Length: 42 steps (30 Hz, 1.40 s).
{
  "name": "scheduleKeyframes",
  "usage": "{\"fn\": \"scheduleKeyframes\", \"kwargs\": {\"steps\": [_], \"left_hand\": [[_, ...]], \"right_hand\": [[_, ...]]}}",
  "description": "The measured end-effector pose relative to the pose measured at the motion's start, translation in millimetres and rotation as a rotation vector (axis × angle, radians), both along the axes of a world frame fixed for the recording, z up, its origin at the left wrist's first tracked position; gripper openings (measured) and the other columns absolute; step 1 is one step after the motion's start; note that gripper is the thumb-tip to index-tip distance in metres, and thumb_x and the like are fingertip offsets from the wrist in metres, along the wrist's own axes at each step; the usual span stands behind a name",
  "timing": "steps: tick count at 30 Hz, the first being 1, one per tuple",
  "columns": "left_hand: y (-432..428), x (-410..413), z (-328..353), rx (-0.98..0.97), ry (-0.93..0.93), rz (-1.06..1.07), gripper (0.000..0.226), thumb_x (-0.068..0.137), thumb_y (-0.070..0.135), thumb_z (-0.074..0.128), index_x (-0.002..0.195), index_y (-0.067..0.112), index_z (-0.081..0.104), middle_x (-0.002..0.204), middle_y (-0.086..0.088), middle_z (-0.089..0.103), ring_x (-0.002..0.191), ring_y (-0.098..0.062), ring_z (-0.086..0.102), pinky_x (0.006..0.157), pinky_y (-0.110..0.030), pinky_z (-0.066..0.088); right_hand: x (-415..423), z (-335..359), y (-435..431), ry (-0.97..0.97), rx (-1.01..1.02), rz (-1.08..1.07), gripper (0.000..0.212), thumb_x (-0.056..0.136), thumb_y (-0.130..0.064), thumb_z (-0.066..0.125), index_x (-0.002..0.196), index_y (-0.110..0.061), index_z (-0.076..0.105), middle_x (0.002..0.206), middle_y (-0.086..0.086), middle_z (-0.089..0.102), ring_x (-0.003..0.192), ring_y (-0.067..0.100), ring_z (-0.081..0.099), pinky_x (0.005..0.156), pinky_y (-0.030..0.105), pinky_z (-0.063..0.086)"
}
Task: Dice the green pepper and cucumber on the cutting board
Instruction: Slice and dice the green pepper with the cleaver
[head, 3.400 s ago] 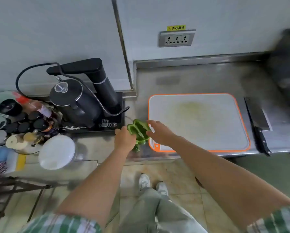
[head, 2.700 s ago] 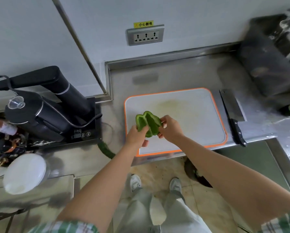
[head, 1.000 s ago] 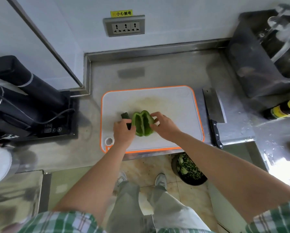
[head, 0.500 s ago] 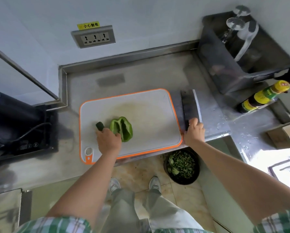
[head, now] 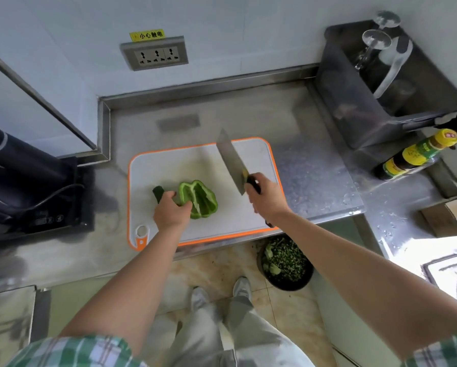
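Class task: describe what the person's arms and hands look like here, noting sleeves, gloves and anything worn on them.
The left hand and right hand wear no gloves, and no ring or watch can be seen. The forearms are uncovered up to short sleeves of green-and-white checked fabric: the left sleeve and right sleeve show at the bottom corners.

Steel counter (head: pixel 301 115) under orange-rimmed cutting board (head: pixel 169 168)

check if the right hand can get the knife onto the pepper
Probably yes: the right hand grips the knife just right of the pepper, bare board between them; the left hand holds only its left edge.
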<state>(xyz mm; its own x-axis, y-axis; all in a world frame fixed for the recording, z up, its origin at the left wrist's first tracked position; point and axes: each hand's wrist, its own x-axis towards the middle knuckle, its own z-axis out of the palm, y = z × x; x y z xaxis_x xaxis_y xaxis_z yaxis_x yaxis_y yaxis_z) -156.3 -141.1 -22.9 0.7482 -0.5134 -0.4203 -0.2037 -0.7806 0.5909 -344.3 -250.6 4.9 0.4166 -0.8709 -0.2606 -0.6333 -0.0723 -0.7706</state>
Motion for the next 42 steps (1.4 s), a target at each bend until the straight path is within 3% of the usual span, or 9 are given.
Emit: {"fn": "scheduleKeyframes", "kwargs": {"steps": [4, 9, 13, 24, 29, 33, 37, 39, 42], "left_hand": [[5.4, 2.6, 0.7, -0.057, 0.078, -0.015, 0.030, 0.088, 0.024, 0.059, 0.115, 0.011, 0.059, 0.105, -0.008, 0.064, 0.088, -0.036, 0.067, 0.083, -0.046, 0.056], [10.7, 4.5, 3.3, -0.066, 0.208, -0.049, 0.018, 0.090, 0.025, 0.058, 0.101, 0.012, 0.054, 0.099, -0.007, 0.064, 0.066, -0.025, 0.066, 0.060, -0.030, 0.054], [12.6, 10.2, 2.7, -0.119, 0.304, -0.066, 0.031, 0.088, 0.027, 0.064, 0.112, 0.010, 0.056, 0.108, -0.007, 0.061, 0.080, -0.022, 0.067, 0.065, -0.032, 0.059], [6.8, 16.6, -0.1, -0.275, 0.341, -0.019, 0.032, 0.088, 0.029, 0.064, 0.108, 0.012, 0.046, 0.109, -0.012, 0.060, 0.090, -0.025, 0.065, 0.066, -0.041, 0.061], [1.7, 15.0, -5.7, -0.353, 0.271, -0.005, 0.041, 0.093, 0.042, 0.053, 0.125, 0.019, 0.048, 0.108, -0.006, 0.058, 0.075, -0.018, 0.063, 0.051, -0.028, 0.057], [0.2, 8.6, -15.8, -0.416, 0.250, 0.010, 0.045, 0.088, 0.046, 0.051, 0.129, 0.030, 0.046, 0.113, -0.003, 0.052, 0.094, -0.027, 0.061, 0.062, -0.043, 0.061], [-5.1, 5.2, -26.0, -0.462, 0.214, -0.017, 0.024, 0.091, 0.043, 0.045, 0.110, 0.030, 0.048, 0.100, -0.005, 0.060, 0.086, -0.027, 0.062, 0.060, -0.039, 0.060], [-4.5, 4.3, -32.8, -0.492, 0.181, -0.016, 0.037, 0.092, 0.049, 0.039, 0.120, 0.026, 0.047, 0.092, -0.001, 0.057, 0.085, -0.028, 0.062, 0.059, -0.035, 0.057], [-2.8, 4.1, -44.5, -0.525, 0.146, -0.007, 0.071, 0.080, 0.068, 0.028, 0.131, 0.021, 0.043, 0.107, -0.007, 0.059, 0.099, -0.036, 0.060, 0.084, -0.047, 0.053]], "right_hand": [[22.6, -6.0, 23.4, 0.105, 0.027, 0.125, 0.016, 0.097, -0.025, 0.044, 0.107, -0.012, 0.048, 0.081, 0.013, 0.066, 0.063, 0.031, 0.064, 0.061, 0.047, 0.054], [39.0, -12.1, 41.9, 0.273, 0.106, 0.101, 0.017, 0.090, -0.026, 0.048, 0.095, -0.011, 0.042, 0.086, 0.013, 0.064, 0.073, 0.034, 0.063, 0.066, 0.046, 0.055], [45.9, -15.6, 50.4, 0.406, 0.122, 0.149, 0.023, 0.088, -0.029, 0.057, 0.095, -0.012, 0.044, 0.088, 0.010, 0.058, 0.077, 0.031, 0.060, 0.064, 0.037, 0.049], [62.5, -24.4, 46.9, 0.284, -0.061, 0.106, 0.009, 0.086, -0.010, 0.044, 0.094, -0.014, 0.044, 0.080, 0.017, 0.064, 0.065, 0.037, 0.064, 0.057, 0.050, 0.055], [71.7, -31.2, 38.1, 0.287, -0.165, 0.181, 0.015, 0.088, -0.010, 0.045, 0.102, -0.012, 0.048, 0.087, 0.016, 0.064, 0.066, 0.034, 0.065, 0.059, 0.049, 0.056], [77.3, -28.3, 32.7, 0.322, -0.113, 0.282, 0.015, 0.092, -0.007, 0.043, 0.107, -0.009, 0.042, 0.084, 0.014, 0.058, 0.054, 0.031, 0.067, 0.048, 0.041, 0.057], [79.3, -20.2, 26.0, 0.372, -0.132, 0.361, 0.007, 0.095, -0.004, 0.037, 0.101, -0.008, 0.038, 0.081, 0.011, 0.052, 0.046, 0.026, 0.062, 0.040, 0.031, 0.051], [78.8, -23.2, 27.4, 0.360, -0.159, 0.358, 0.007, 0.094, -0.002, 0.035, 0.099, -0.008, 0.038, 0.081, 0.012, 0.053, 0.047, 0.026, 0.062, 0.042, 0.032, 0.051], [77.1, -31.5, 32.3, 0.323, -0.197, 0.343, 0.008, 0.093, -0.001, 0.033, 0.095, -0.008, 0.037, 0.078, 0.011, 0.053, 0.042, 0.022, 0.059, 0.035, 0.024, 0.044]]}}
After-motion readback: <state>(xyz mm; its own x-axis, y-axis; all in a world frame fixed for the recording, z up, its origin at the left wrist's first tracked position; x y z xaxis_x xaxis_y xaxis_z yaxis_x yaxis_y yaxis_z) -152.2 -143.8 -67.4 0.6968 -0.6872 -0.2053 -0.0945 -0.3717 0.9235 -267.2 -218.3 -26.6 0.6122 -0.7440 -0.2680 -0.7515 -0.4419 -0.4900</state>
